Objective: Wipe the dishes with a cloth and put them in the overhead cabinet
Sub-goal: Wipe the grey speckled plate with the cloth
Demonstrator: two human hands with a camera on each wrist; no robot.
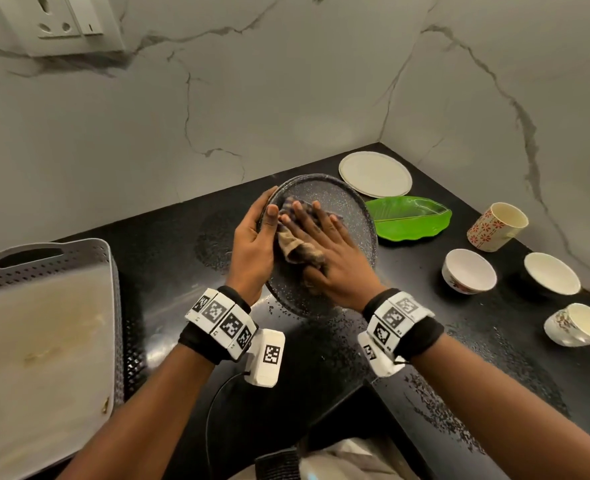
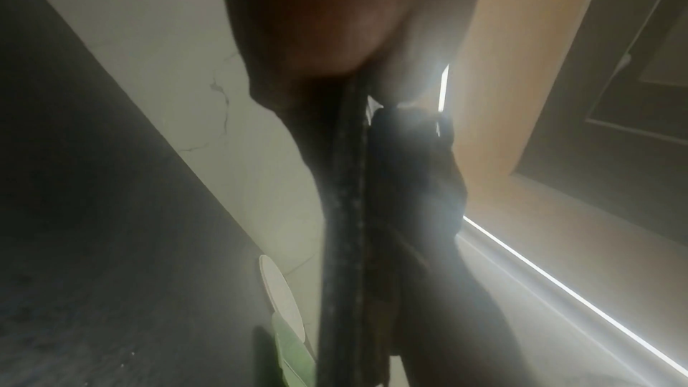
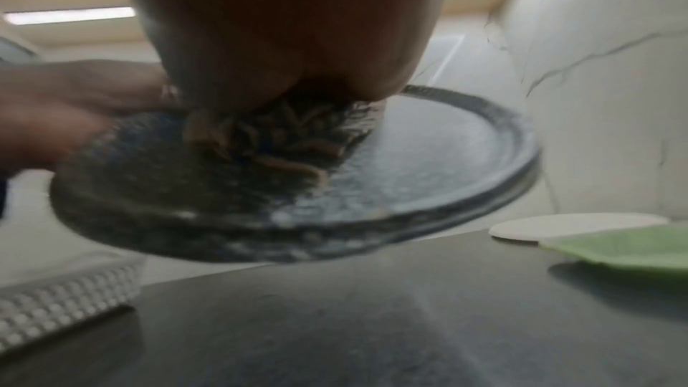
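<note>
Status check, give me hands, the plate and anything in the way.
Left hand grips rim of dark speckled round plate, tilted off the black counter. Right hand presses checked cloth flat onto it. Nothing in the way.

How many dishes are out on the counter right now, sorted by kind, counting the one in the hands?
Plates: 3, the dark speckled plate being wiped, the white plate, the green leaf-shaped plate
Bowls: 2, one and another
Cups: 2, the red-flowered cup and the floral cup
Total: 7
</note>
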